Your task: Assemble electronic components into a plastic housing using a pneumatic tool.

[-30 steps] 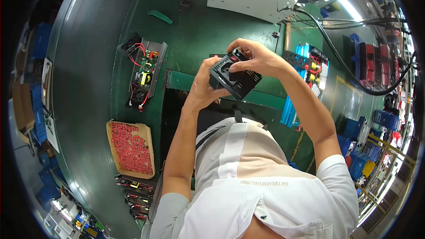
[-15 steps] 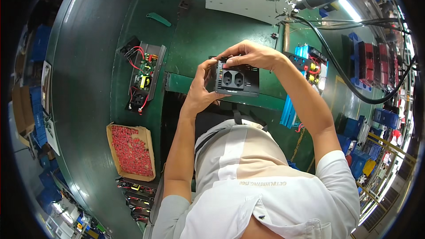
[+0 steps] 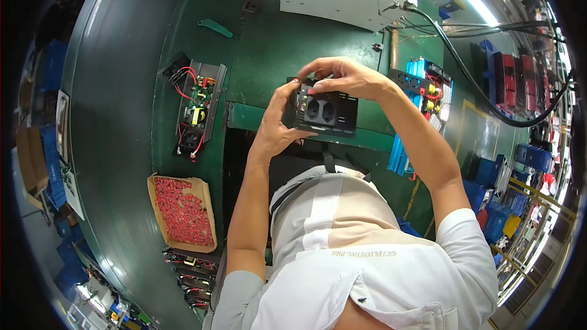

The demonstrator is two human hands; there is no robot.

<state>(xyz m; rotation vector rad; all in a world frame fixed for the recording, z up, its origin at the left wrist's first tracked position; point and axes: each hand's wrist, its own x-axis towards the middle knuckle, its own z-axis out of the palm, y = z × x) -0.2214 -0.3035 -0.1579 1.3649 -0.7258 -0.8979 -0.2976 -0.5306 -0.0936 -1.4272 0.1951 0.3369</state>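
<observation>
I see teal tool (image 3: 215, 27) on green bench (image 3: 269, 73), plus open circuit-board unit (image 3: 199, 115), cardboard tray (image 3: 211, 223) of red parts (image 3: 180, 214).

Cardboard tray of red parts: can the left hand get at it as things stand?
Probably not while the left hand holds the black socket unit; once free, likely yes: the cardboard tray lies open on that side.

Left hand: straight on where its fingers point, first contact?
The left hand is gripping the black socket panel. Past the panel's upper left corner, the right hand looks first in line, though depth is unclear.
</observation>
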